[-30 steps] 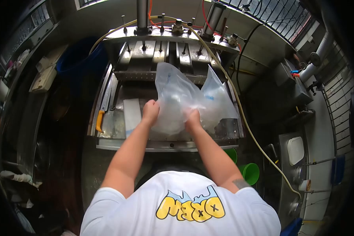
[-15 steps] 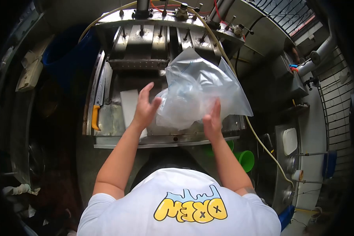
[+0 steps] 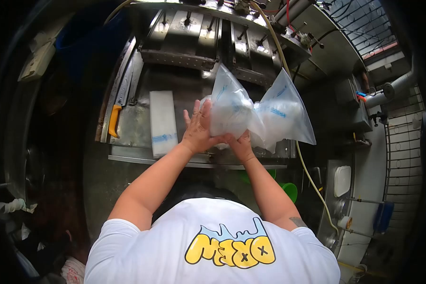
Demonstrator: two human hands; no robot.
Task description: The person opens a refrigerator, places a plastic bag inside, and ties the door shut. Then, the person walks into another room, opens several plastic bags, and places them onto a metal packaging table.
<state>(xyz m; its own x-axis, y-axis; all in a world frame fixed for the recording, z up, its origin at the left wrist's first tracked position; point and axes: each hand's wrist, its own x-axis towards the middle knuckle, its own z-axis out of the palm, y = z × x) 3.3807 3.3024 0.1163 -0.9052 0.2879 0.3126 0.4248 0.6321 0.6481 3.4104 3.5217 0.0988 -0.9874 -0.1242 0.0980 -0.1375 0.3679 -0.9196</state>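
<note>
Translucent plastic bags with blue print [image 3: 234, 105] lie bunched at the right of the metal work surface, two pointed flaps standing up. My left hand [image 3: 198, 131] rests against their left side, fingers spread and thumb pointing right. My right hand [image 3: 241, 146] is at their lower edge, thumb and a finger apart; the plastic partly covers its other fingers. The thumbs nearly meet. Left of my hands lies a flat stack of folded white plastic bags [image 3: 163, 116] with blue print.
A knife with a yellow handle [image 3: 114, 121] lies along the left edge. Metal press plates [image 3: 181, 42] hang over the back of the metal work surface [image 3: 135, 125]. A pale hose [image 3: 312, 173] runs down the right side. A green container [image 3: 288, 191] stands below.
My hands have come closer together and now touch the bags. The loose plastic has spread into two upright flaps. The camera view has shifted, showing more of the folded stack.
</note>
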